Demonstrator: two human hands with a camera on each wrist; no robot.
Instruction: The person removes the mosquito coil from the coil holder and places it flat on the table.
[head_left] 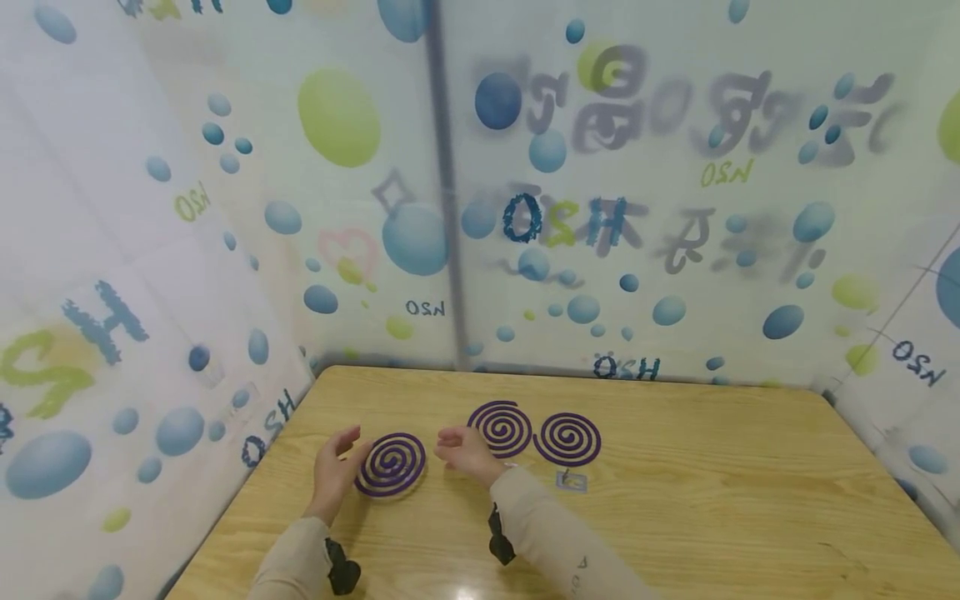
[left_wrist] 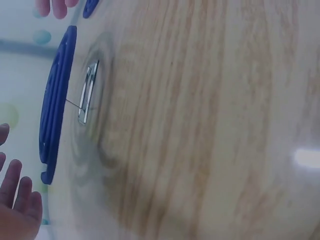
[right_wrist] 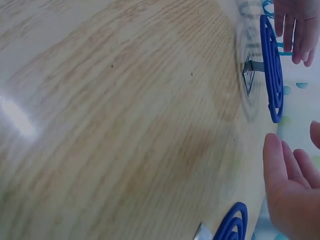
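Observation:
A dark purple mosquito coil (head_left: 392,461) sits raised above the table at the left. In the left wrist view its flat metal stand (left_wrist: 88,92) lies beneath, joined by a thin upright. My left hand (head_left: 336,477) is at the coil's left edge, fingers spread, the fingertips overlapping its rim in the head view. On the other side my right hand (head_left: 467,452) hovers with relaxed fingers, apart from this coil. In the right wrist view the fingers of both hands flank the coil (right_wrist: 272,70), and neither hand grips anything.
Two more mosquito coils lie to the right: one (head_left: 500,428) partly behind my right hand, another (head_left: 567,438) beside it. A metal stand (head_left: 572,482) shows in front of the rightmost coil. A bubble-printed curtain (head_left: 660,275) borders the wooden table (head_left: 712,500).

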